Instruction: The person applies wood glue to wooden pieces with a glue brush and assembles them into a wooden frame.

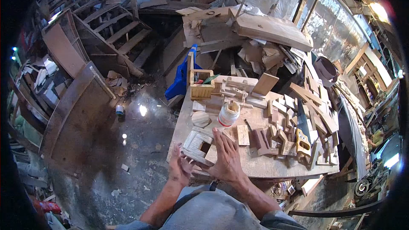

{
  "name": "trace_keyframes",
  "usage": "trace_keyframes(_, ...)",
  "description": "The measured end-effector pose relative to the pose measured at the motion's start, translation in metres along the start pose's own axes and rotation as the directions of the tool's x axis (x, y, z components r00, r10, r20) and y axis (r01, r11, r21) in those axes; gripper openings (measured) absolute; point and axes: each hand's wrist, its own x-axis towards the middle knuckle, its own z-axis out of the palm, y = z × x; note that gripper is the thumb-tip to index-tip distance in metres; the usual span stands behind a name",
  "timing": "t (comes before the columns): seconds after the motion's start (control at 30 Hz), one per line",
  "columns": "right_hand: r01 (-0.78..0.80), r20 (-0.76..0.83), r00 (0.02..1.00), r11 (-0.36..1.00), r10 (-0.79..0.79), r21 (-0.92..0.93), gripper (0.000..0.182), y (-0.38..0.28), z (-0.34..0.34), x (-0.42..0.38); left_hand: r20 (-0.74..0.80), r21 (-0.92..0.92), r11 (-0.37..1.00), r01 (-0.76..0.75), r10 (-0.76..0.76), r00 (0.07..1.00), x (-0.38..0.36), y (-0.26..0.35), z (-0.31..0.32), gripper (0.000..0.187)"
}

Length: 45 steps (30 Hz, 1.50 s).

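Observation:
At the near left edge of the workbench, a small box-like wooden piece [197, 141] with a square opening sits between my two hands. My left hand [181, 168] grips its left and near side, thumb up along the edge. Against the right side lie the long fingers of my right hand [228, 155], with its thumb at the near edge; the undersides of both hands are hidden. Just beyond stands an open jar [228, 115] with yellowish stuff at its mouth. A rounded wooden piece [201, 119] lies left of the jar, and a flat wooden block [243, 135] lies to its right.
On the right of the workbench [260, 168], a handsaw [303, 140] with a yellow handle lies among many wood offcuts [281, 121]. A small wooden crate [202, 90] stands at the back left, near a blue cloth [178, 81]. A can [119, 110] is on the floor.

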Motion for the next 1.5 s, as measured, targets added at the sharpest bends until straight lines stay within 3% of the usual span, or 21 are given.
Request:
trace_keyframes(0.07,-0.037,0.071,0.997,0.995,0.031,0.091,0.130,0.009,0.006,-0.003,-0.131,0.088,0.994,0.059,-0.048,0.990,0.000,0.004,-0.009,0.072)
trace_keyframes(0.17,-0.027,0.081,0.997,0.989,0.016,0.142,0.121,0.022,0.023,-0.010,-0.123,0.094,0.989,0.113,-0.101,0.987,-0.003,0.009,-0.023,0.068)
trace_keyframes(0.27,-0.049,0.159,0.987,0.982,0.019,0.183,0.119,0.028,0.035,-0.013,-0.192,0.169,0.983,0.070,-0.037,0.981,-0.004,0.001,-0.040,0.059)
trace_keyframes(0.37,-0.024,0.178,0.984,0.987,-0.005,0.158,0.127,0.035,0.044,-0.012,-0.150,0.296,0.953,0.061,-0.016,0.989,-0.011,0.012,-0.034,0.054)
trace_keyframes(0.47,0.027,0.142,0.989,0.988,-0.050,0.154,0.127,0.039,0.046,-0.011,-0.206,0.503,0.862,0.071,0.039,0.978,-0.005,0.012,-0.038,0.056)
trace_keyframes(0.57,0.023,0.134,0.990,0.985,-0.046,0.173,0.126,0.043,0.050,-0.008,-0.158,0.655,0.756,0.010,0.124,0.980,0.001,0.018,-0.035,0.062)
trace_keyframes(0.67,0.040,0.110,0.992,0.982,-0.062,0.187,0.125,0.046,0.059,-0.006,-0.151,0.708,0.706,0.006,0.143,0.978,0.007,0.021,-0.033,0.058)
trace_keyframes(0.77,0.044,0.121,0.990,0.985,-0.065,0.168,0.123,0.044,0.062,-0.003,-0.117,0.742,0.670,0.001,0.129,0.985,0.004,0.035,-0.020,0.067)
trace_keyframes(0.87,0.050,0.124,0.990,0.987,-0.070,0.152,0.121,0.043,0.069,0.000,-0.109,0.841,0.541,0.003,0.164,0.981,0.009,0.042,-0.027,0.067)
trace_keyframes(1.27,0.033,0.145,0.988,0.989,-0.054,0.145,0.122,0.030,0.077,0.009,-0.122,0.847,0.529,0.059,0.085,0.989,0.021,0.047,-0.047,0.063)
trace_keyframes(1.5,0.051,0.232,0.971,0.996,-0.065,0.066,0.123,0.026,0.069,0.014,-0.085,0.796,0.603,0.043,0.041,0.996,0.023,0.048,-0.045,0.066)
